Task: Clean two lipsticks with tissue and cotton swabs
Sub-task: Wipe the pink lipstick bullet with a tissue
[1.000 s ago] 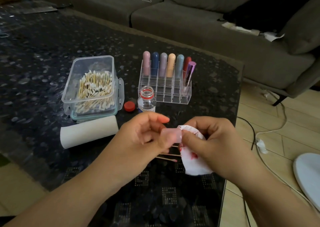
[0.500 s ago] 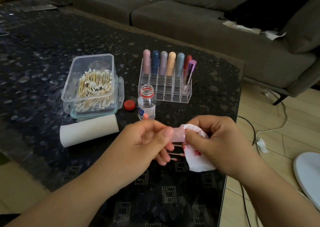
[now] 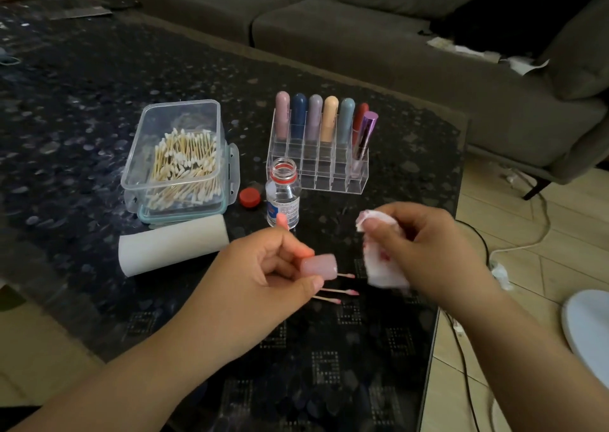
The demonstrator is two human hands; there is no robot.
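Left hand [image 3: 263, 267] is pinching a short pale-pink translucent lipstick piece [image 3: 319, 267] between thumb and fingers, open end pointing right. Can't tell if it's the cap or the base. Right hand [image 3: 418, 247] is clamping a crumpled white tissue with red smears [image 3: 382, 267], held just beside the pink piece, not touching it. Three used wooden cotton swabs with pink tips [image 3: 339, 291] are lying on the dark patterned glass table [image 3: 99, 102] under the hands.

Risks as I'm reading it:
- The small uncapped clear bottle with a red-ringed neck [image 3: 283, 197] is standing just behind the left hand; its red cap [image 3: 249, 197] is sitting beside it. A knuckle bump is going to tip it and spill.
- The tissue is already stained, so another wipe with a dirty patch is likely smearing colour back on.
- The grip on the pink piece is shallow; it could slip.
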